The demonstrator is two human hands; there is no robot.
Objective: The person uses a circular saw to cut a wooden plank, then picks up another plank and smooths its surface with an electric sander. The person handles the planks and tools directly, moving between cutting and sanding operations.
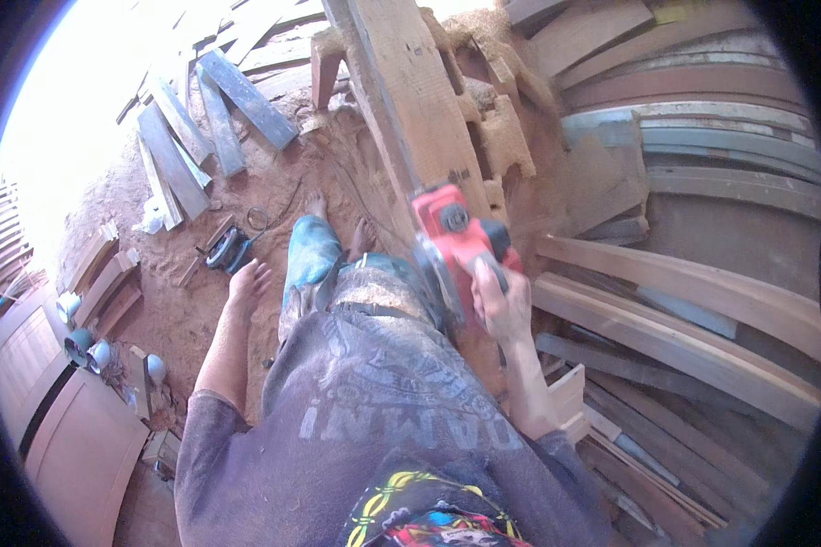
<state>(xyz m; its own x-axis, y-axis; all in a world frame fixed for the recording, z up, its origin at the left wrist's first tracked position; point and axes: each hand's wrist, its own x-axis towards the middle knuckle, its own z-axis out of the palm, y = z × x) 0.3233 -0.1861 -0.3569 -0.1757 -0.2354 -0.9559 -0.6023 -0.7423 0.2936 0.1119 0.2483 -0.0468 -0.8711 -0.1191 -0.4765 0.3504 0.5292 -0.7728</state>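
My right hand point(504, 301) is wrapped around the handle of a red electric planer point(447, 219) with black parts and a round dark knob. The planer is at the near end of a long, thick wooden plank point(415, 87); I cannot tell if its base touches the wood. My left hand point(249, 281) hangs free at my left side, fingers loosely apart and holding nothing. Just beyond it, a blue-and-black power tool point(228, 250) lies on the dusty ground with its cord.
Grey boards point(246, 96) lie scattered at the far left. Lumber is stacked along the right, including long pale beams point(675, 342). Sawdust point(511, 137) coats supports beside the plank. Panels point(87, 447) and small cans point(77, 346) stand at the lower left. My bare feet point(316, 205) are on the ground.
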